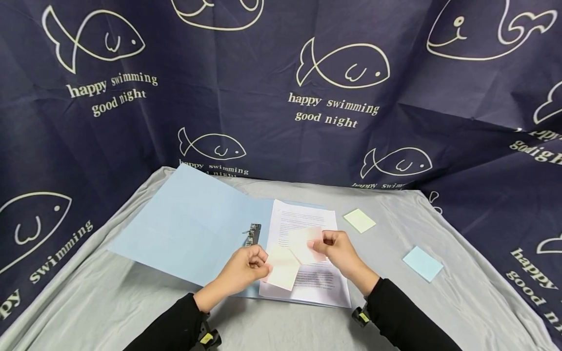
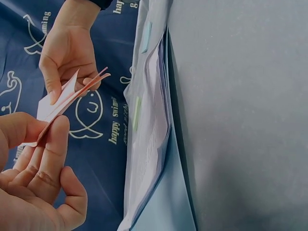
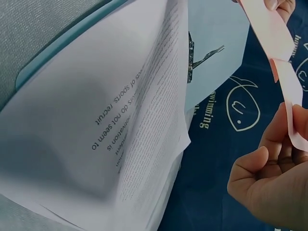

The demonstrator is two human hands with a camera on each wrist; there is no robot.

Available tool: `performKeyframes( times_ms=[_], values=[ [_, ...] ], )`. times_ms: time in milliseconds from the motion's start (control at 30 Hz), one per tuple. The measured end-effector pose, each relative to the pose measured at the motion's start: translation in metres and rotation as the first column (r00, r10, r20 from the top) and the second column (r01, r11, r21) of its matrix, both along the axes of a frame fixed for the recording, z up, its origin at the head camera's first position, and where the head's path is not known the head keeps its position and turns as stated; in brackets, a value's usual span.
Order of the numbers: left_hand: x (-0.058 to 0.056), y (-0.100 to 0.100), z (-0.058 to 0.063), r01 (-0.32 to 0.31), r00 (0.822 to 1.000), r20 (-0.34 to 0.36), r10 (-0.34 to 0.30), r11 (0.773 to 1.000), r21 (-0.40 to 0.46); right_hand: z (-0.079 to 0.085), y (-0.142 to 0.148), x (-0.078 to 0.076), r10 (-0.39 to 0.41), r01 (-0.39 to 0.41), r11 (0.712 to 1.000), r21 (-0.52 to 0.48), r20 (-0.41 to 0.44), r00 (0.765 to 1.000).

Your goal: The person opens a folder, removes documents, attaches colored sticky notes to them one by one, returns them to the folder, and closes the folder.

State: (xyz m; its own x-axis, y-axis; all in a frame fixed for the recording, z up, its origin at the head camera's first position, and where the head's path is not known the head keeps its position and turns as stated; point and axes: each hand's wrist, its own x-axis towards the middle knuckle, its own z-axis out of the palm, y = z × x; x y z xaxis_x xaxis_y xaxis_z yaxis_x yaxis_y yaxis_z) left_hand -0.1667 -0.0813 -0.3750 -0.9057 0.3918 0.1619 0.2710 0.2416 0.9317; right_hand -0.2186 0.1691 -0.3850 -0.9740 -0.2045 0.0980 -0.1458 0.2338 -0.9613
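Note:
Thumb and fingers of my left hand (image 1: pixel 243 267) pinch a pale pink sticky note pad (image 1: pixel 283 269). A single pink sticky note (image 1: pixel 303 242) is pinched by my right hand (image 1: pixel 344 251), its edge meeting or overlapping the pad's upper corner. In the right wrist view the note (image 3: pixel 290 82) bends, and its far end lies against the pad (image 3: pixel 269 26). Both hands are above a stack of printed sheets (image 1: pixel 318 280), which lies in the right side of an opened light blue folder (image 1: pixel 189 224). A metal clip (image 1: pixel 253 235) shows by the folder's spine.
Right of the folder lie a pale yellow sticky note pad (image 1: pixel 360 220) and a light blue one (image 1: pixel 423 263). The folder's cover stands tilted up at the left. A grey cloth (image 1: pixel 272 326) covers the table, and a dark blue fish-print curtain (image 1: pixel 263 97) hangs behind.

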Motion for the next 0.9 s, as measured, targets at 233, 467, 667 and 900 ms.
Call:
performKeyframes(
  times_ms=[233, 467, 667, 900],
  values=[
    [-0.001, -0.004, -0.004, 0.017, 0.999, 0.029, -0.018, 1.000, 0.024, 0.001, 0.004, -0.001, -0.061, 0.062, 0.997, -0.036, 0.033, 0.998],
    [-0.003, -0.009, -0.007, 0.034, 0.999, 0.036, -0.036, 0.999, 0.041, 0.002, 0.010, -0.004, -0.121, 0.130, 0.986, -0.105, 0.086, 0.989],
    [-0.017, -0.019, -0.031, 0.042, 0.999, 0.022, -0.043, 0.999, 0.031, -0.002, 0.014, -0.007, -0.129, 0.136, 0.986, -0.097, 0.071, 0.989],
    [-0.018, -0.025, -0.035, 0.099, 0.994, 0.048, -0.102, 0.994, 0.050, -0.003, 0.014, -0.011, -0.120, 0.121, 0.993, 0.002, -0.018, 0.993]
  ],
)
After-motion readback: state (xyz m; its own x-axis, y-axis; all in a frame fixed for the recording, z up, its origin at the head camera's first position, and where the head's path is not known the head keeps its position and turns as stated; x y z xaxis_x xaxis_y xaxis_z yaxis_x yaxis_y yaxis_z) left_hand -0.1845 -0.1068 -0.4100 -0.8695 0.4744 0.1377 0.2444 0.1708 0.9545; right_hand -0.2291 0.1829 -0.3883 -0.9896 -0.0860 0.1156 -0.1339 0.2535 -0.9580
